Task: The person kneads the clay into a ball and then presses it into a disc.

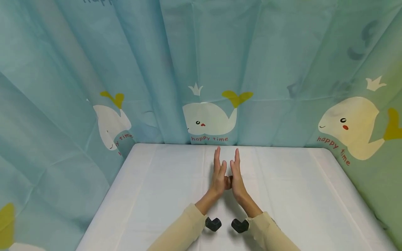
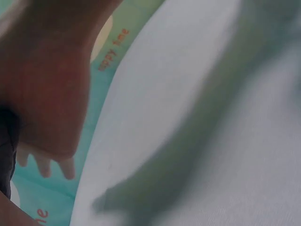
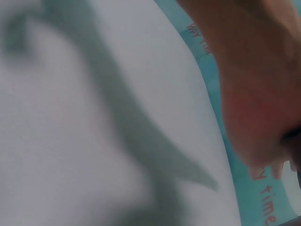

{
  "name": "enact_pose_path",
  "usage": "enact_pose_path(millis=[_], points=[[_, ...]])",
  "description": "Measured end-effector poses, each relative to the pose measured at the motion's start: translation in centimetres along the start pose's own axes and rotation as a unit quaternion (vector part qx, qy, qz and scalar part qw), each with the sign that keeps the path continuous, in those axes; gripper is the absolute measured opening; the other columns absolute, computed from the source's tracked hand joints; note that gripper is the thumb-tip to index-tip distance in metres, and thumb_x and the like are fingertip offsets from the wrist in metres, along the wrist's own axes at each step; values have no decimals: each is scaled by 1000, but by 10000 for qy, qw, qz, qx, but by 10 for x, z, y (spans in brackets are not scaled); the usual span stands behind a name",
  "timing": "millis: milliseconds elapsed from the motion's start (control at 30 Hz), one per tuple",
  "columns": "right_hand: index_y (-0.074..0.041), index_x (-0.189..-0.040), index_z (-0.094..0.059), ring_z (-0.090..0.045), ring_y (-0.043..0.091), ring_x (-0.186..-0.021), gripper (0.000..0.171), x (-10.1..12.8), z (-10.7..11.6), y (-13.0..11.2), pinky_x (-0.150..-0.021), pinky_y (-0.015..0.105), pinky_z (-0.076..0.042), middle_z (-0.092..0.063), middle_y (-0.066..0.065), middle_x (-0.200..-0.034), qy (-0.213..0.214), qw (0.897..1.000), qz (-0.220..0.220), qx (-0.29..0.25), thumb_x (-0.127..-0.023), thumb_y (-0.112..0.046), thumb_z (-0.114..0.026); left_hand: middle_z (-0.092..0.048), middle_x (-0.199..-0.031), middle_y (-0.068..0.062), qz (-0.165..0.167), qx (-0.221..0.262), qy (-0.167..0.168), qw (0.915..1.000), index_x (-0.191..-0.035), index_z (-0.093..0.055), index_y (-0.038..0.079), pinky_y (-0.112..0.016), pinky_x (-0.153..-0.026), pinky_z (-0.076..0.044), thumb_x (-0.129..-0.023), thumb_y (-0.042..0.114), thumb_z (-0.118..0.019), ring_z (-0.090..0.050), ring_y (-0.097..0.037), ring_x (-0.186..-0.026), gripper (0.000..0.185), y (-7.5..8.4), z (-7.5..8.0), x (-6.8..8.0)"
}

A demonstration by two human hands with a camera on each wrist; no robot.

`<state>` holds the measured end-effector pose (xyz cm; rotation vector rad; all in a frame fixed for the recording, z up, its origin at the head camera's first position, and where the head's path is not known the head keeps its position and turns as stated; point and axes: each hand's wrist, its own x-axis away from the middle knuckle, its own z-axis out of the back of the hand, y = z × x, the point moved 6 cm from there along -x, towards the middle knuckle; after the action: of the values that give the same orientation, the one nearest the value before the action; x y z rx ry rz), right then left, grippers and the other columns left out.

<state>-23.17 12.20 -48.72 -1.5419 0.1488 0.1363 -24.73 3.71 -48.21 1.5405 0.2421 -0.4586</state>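
Observation:
My left hand [image 1: 219,179] and right hand [image 1: 237,181] stand upright above the white table, palms facing each other, fingers mostly straight and pointing away from me. Between the lower palms sits a small dark thing [image 1: 230,180], mostly hidden; its kind cannot be made out. Dark surfaces also show beside the left hand [image 2: 51,94] at the left edge of the left wrist view, and beside the right hand [image 3: 258,108] at the right edge of the right wrist view. The fingertips of the two hands are apart.
The white-covered table [image 1: 157,181] lies below the hands, with arm shadows on it. A blue-green curtain [image 1: 213,52] printed with whales hangs behind and at the sides. Black wrist devices, one at the left cuff [image 1: 213,224], another at the right cuff [image 1: 240,226], jut inward.

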Motion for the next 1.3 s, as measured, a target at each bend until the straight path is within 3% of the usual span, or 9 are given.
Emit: enact_pose_path(millis=[100,233,333,433,467,533,733,1033,1300], points=[[-35,-165,6,7,18,-156,60,-1,2,-2,-122,55,2,11,-11,-171,28,10000,48,-44,-112,-43,-21,-8,-171,-18,-27,145,-224,9996,-164,-10,4,-58,-122,-12,-107,16,-32,-9,-34,-156,62,2,-5,2],[-36,-165,6,0,24,-156,60,-3,6,2,-114,48,-22,13,-9,-171,49,9999,17,-86,-112,-42,-21,-6,-172,-9,235,253,-456,9984,-166,-7,12,-50,-123,-14,-109,24,-30,-11,-28,-156,63,2,-12,6],[-33,-165,8,-1,26,-155,61,-4,9,7,-109,45,-25,14,-6,-171,-15,9999,-7,-114,-112,-40,-20,-4,-173,-5,435,370,-593,9966,-167,-4,16,-49,-124,-13,-109,33,-28,-10,-25,-156,64,4,-16,8],[-28,-166,8,3,23,-156,61,-4,10,13,-117,47,-18,13,-5,-171,-75,9999,18,-124,-112,-39,-19,-1,-173,-4,491,576,-706,9946,-167,-2,18,-52,-123,-10,-109,36,-26,-6,-24,-157,65,7,-19,9],[-27,-166,8,7,21,-156,61,-4,9,15,-121,50,-6,13,-6,-171,-114,9998,35,-171,-112,-38,-19,-1,-173,-4,452,614,-727,9944,-167,-1,17,-52,-124,-9,-109,35,-25,-4,-23,-157,65,10,-20,8],[-25,-166,7,9,20,-156,60,-3,8,17,-122,54,0,11,-4,-172,-175,9995,89,-239,-112,-37,-17,0,-173,-6,298,570,-745,9951,-167,-1,15,-52,-124,-7,-109,32,-25,-2,-23,-157,65,16,-21,6],[-26,-166,7,5,26,-157,57,-1,3,17,-122,57,3,6,6,-173,-360,9982,143,-455,-113,-37,-11,-11,-171,-16,-338,-126,-346,9987,-165,-12,5,-56,-123,-10,-109,26,-30,-9,-33,-157,63,24,-18,-2],[-23,-167,2,4,22,-158,57,4,-9,0,-122,57,5,2,1,-173,-704,9956,193,-593,-113,-36,-12,-20,-168,-15,-308,-158,408,9986,-163,-21,3,-59,-122,-13,-106,17,-35,-17,-34,-155,60,-4,-3,-8],[-25,-167,1,1,21,-158,57,0,-5,-7,-123,56,4,-1,0,-173,-549,9965,337,-533,-113,-38,-12,-20,-168,-19,-462,-121,147,9987,-162,-20,1,-52,-124,-14,-107,11,-33,-17,-37,-155,58,-6,-11,-3]])
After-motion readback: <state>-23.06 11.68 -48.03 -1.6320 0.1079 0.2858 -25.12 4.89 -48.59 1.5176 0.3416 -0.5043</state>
